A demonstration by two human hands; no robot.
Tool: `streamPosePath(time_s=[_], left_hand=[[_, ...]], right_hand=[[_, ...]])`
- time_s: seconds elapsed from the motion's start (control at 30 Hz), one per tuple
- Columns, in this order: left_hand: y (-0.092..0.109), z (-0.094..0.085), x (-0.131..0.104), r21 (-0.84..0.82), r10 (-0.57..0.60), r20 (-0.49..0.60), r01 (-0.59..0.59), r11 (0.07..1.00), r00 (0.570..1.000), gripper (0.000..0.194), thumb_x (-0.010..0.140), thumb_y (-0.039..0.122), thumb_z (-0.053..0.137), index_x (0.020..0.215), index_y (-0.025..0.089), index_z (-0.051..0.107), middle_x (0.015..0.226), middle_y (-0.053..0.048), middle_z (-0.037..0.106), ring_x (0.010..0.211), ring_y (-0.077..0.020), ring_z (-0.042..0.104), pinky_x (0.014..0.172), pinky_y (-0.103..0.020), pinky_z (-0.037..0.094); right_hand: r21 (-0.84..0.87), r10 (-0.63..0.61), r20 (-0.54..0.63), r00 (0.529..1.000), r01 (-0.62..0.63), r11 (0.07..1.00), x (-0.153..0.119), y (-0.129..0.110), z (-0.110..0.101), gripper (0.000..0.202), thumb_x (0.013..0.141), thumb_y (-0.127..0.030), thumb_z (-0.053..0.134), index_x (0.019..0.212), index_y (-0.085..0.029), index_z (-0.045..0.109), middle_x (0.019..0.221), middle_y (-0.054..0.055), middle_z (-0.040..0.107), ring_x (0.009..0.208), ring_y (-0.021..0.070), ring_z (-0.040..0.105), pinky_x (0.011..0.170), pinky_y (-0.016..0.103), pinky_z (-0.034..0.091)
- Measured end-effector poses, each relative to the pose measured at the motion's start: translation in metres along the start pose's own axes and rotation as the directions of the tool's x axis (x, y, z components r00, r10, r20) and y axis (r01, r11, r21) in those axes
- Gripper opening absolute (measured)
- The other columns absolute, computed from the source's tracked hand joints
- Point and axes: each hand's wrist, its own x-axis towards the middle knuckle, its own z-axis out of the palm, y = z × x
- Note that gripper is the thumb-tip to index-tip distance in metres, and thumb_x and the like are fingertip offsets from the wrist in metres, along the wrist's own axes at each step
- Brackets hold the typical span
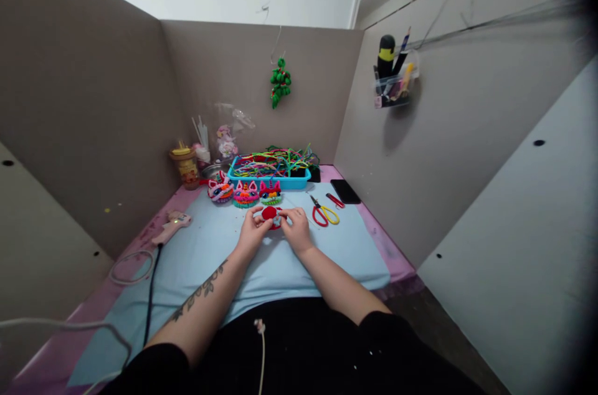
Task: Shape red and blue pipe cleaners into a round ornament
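Observation:
Between my two hands, above the light blue cloth [196, 258], is a small round red piece [270, 214] with some pale blue at its right side. My left hand [253, 230] has its fingers closed on the left edge of it. On the right edge, my right hand [296, 228] pinches the same piece. Just beyond my hands stand several colourful fuzzy animal-like figures [245, 194] in pink, orange and green. Red-and-yellow handled scissors [326, 212] lie to the right of my right hand, apart from it.
A blue tray [280, 182] of coloured fuzzy stems stands at the back. A pink glue gun [172, 227] with a black cable lies left. Right are a red cutter [335, 200] and a black phone [345, 191]. A cup [185, 167] stands back left. Grey partitions [261, 127] enclose the table.

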Motion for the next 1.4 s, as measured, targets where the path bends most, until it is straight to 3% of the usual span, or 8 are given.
streamPosePath(time_s=[0.23,0.53,0.97,1.03,1.2,1.4], left_hand=[[-0.005,-0.004,0.003,0.027,0.037,-0.005,-0.037,0.999,0.999,0.056,0.061,0.034,0.073,0.105,0.018,0.043,0.067,0.003,0.064,0.061,-0.0140,0.063,0.064,-0.026,0.047],[0.000,-0.002,0.002,0.051,0.080,0.028,-0.081,0.995,0.996,0.054,0.060,0.031,0.073,0.103,0.018,0.044,0.067,0.002,0.065,0.062,-0.0146,0.064,0.064,-0.026,0.048],[0.004,0.003,0.001,0.141,0.096,0.006,-0.096,0.985,0.995,0.054,0.058,0.027,0.074,0.104,0.017,0.048,0.057,0.007,0.055,0.048,-0.0094,0.054,0.050,-0.020,0.041],[0.002,0.002,0.002,0.135,0.091,0.030,-0.094,0.986,0.995,0.055,0.059,0.027,0.074,0.106,0.017,0.048,0.057,0.008,0.053,0.047,-0.0089,0.052,0.050,-0.020,0.041],[-0.004,0.000,0.005,0.109,0.065,0.101,-0.076,0.991,0.993,0.060,0.060,0.029,0.076,0.110,0.016,0.045,0.058,0.007,0.054,0.048,-0.0093,0.052,0.052,-0.021,0.040],[-0.003,0.001,0.005,-0.010,0.032,0.142,-0.031,0.999,0.989,0.069,0.055,0.031,0.081,0.113,0.016,0.045,0.061,0.005,0.059,0.059,-0.0141,0.060,0.062,-0.025,0.045]], right_hand=[[0.000,-0.027,0.008,1.000,0.027,1.000,0.003,0.001,0.005,0.021,0.078,-0.014,0.055,0.088,-0.023,0.071,0.084,0.005,0.070,0.086,0.0215,0.052,0.081,0.036,0.042],[0.186,0.177,0.020,0.984,-0.178,0.966,0.007,0.002,0.007,0.012,0.074,-0.026,0.063,0.080,-0.022,0.073,0.079,0.005,0.070,0.084,0.0210,0.055,0.079,0.035,0.043],[0.142,0.233,0.114,0.966,-0.248,0.958,0.004,0.014,0.008,0.013,0.074,-0.028,0.059,0.066,-0.020,0.065,0.068,0.003,0.062,0.080,0.0203,0.053,0.080,0.033,0.041],[0.137,0.245,0.112,0.963,-0.259,0.956,0.004,0.017,0.009,0.011,0.072,-0.027,0.061,0.065,-0.020,0.065,0.074,0.003,0.061,0.085,0.0207,0.054,0.084,0.034,0.040],[0.286,0.354,0.206,0.912,-0.402,0.870,0.004,0.026,0.011,0.011,0.067,-0.028,0.065,0.065,-0.018,0.066,0.122,0.010,0.053,0.113,0.0244,0.050,0.096,0.037,0.037],[0.408,0.349,0.233,0.908,-0.417,0.812,0.004,0.028,0.007,0.018,0.063,-0.034,0.070,0.062,-0.017,0.065,0.129,0.011,0.048,0.120,0.0272,0.046,0.100,0.039,0.034]])
